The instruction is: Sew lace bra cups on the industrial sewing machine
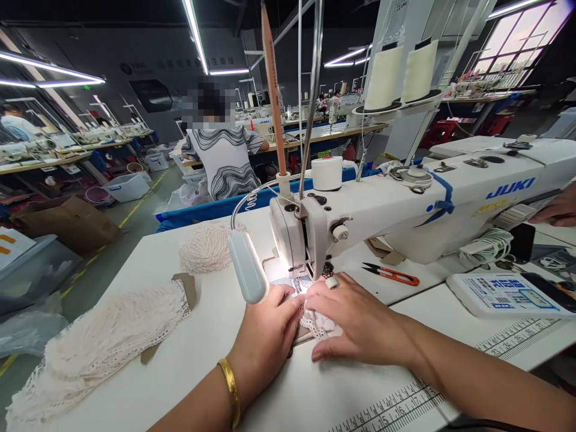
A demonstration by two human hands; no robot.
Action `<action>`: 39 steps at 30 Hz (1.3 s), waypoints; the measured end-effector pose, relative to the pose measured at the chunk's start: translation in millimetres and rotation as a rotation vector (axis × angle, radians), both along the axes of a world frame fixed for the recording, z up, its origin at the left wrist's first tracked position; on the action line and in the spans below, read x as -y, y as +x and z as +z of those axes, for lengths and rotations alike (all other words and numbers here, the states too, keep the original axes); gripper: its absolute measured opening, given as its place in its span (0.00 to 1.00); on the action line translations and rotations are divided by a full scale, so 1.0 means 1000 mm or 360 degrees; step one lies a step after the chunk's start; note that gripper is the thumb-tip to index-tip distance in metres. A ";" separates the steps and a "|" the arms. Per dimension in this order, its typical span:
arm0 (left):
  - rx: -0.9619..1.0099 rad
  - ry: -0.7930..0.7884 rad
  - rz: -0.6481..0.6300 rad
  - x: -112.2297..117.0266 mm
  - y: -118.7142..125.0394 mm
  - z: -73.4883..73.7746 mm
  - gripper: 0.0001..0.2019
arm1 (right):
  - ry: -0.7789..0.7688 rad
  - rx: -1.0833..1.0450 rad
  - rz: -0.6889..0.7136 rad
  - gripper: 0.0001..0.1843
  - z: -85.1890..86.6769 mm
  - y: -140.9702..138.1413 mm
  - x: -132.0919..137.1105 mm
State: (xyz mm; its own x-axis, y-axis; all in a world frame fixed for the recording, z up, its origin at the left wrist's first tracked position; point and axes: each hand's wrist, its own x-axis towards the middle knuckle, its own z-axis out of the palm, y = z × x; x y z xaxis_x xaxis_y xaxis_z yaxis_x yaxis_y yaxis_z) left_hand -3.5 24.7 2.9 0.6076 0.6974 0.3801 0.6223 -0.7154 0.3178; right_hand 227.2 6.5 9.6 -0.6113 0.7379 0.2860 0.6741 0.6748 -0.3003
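Observation:
A white piece of lace trim [317, 327] lies under the needle area of the white sewing machine [373, 210], lit by a small lamp [247, 267]. My left hand [267, 330], with a gold bangle on the wrist, is closed on the lace's left side, thumb and forefinger close to the presser foot. From the right, my right hand [355, 321] grips the same lace, its fingers over the fabric and its thumb lower down. Part of the lace is hidden beneath both hands.
A long bundle of cream lace [112, 330] lies on the left of the table, with a smaller lace pile [207, 247] behind. Orange thread snips [391, 275] and a white-blue package [504, 294] are at right. Ahead sits a co-worker [225, 156]; another person's hand [558, 207] shows far right.

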 end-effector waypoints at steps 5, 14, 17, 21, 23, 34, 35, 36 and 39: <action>0.0109 -0.0240 -0.0060 -0.007 -0.001 0.004 0.15 | -0.0044 -0.0206 -0.0046 0.12 -0.003 -0.003 -0.003; 0.0169 -0.0212 -0.0001 -0.019 0.007 -0.001 0.04 | -0.0191 -0.0708 -0.0140 0.12 0.002 -0.009 -0.009; 0.0176 -0.0140 -0.0031 -0.019 0.007 -0.002 0.07 | -0.0124 -0.0634 -0.0132 0.12 -0.001 -0.008 -0.008; 0.0132 0.0015 -0.0157 -0.011 0.003 0.000 0.11 | 0.0003 -0.0257 0.0046 0.15 -0.002 -0.002 -0.006; 0.0107 0.0094 -0.0195 -0.003 0.000 0.002 0.13 | 0.0004 -0.0120 0.0164 0.15 0.000 0.001 -0.005; -0.0010 0.0178 -0.0276 0.009 -0.002 0.015 0.13 | -0.0004 0.0036 0.0140 0.11 0.003 0.005 -0.001; -0.0013 0.0186 -0.0262 0.007 -0.002 0.014 0.13 | -0.0013 0.0044 0.0135 0.09 0.002 0.005 -0.002; -0.0016 0.0193 -0.0251 0.006 -0.002 0.014 0.13 | -0.0021 0.0050 0.0129 0.08 0.002 0.004 -0.003; -0.0034 0.0213 -0.0224 0.002 -0.002 0.013 0.14 | -0.0030 0.0077 0.0100 0.06 0.000 0.004 -0.004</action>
